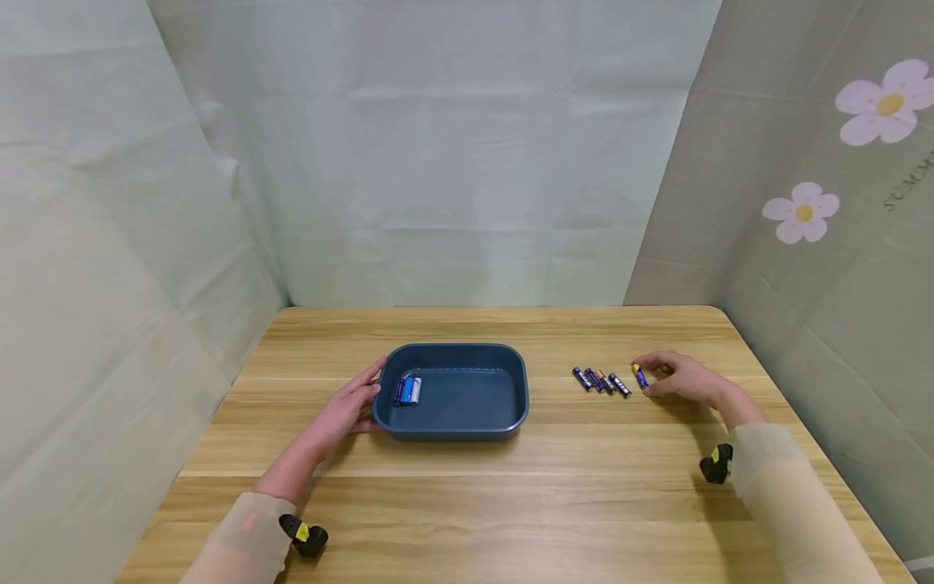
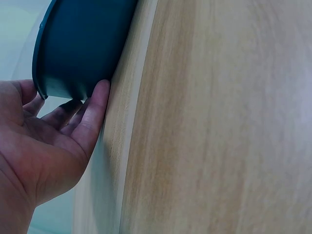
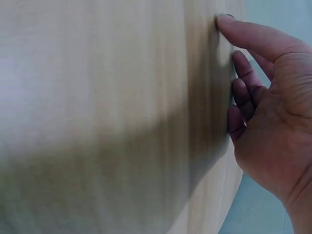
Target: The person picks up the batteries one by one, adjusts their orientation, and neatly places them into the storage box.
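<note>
A dark blue rectangular tray (image 1: 454,432) sits at the middle of the table. My left hand (image 1: 349,405) rests against its left end, fingers extended along the wall; the left wrist view shows the fingertips (image 2: 101,90) at the tray's side. Inside, at the left, several batteries (image 1: 408,391) in blue and white lie side by side. Toward the table's right side, my right hand (image 1: 682,380) pinches a blue and yellow battery (image 1: 640,376) between thumb and finger at its two ends. In the right wrist view, the hand hides this battery.
Between the tray and my right hand, several more batteries (image 1: 601,381) lie on the wooden table (image 1: 467,511), loosely side by side. Pale cloth (image 1: 467,162) hangs behind the table and along both sides.
</note>
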`<state>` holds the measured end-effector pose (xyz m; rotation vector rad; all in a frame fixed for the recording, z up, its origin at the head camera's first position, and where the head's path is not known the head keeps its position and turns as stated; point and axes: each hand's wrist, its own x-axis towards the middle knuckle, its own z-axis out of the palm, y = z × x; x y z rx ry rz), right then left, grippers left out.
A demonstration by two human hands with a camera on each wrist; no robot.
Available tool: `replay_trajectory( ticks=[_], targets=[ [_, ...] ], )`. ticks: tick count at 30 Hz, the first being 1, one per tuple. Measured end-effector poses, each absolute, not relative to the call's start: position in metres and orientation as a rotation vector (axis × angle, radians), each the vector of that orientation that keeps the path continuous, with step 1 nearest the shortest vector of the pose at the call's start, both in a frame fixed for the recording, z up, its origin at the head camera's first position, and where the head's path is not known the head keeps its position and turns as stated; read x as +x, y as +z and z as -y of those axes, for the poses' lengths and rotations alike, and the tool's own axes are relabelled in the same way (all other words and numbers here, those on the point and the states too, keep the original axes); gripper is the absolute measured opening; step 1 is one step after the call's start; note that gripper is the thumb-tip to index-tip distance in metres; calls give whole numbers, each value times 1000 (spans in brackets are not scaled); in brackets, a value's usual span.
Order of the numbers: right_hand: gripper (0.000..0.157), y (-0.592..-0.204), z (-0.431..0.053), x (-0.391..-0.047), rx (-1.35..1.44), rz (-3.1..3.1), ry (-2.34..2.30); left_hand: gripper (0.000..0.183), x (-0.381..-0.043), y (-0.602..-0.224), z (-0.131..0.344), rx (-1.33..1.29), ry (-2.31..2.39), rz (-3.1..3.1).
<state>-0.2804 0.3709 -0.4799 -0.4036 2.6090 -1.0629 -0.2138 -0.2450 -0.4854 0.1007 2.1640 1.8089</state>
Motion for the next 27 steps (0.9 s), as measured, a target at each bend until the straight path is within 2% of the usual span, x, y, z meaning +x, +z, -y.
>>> replay_trajectory(
  ticks=[12, 27],
  targets=[
    [61, -489, -370, -272, -437, -2673, -1069, 53, -213, -491, 246, 86, 1784, -2184],
    [62, -485, -367, -273, -331, -2651, -1118, 53, -214, -490, 246, 93, 1788, -2196]
  ],
)
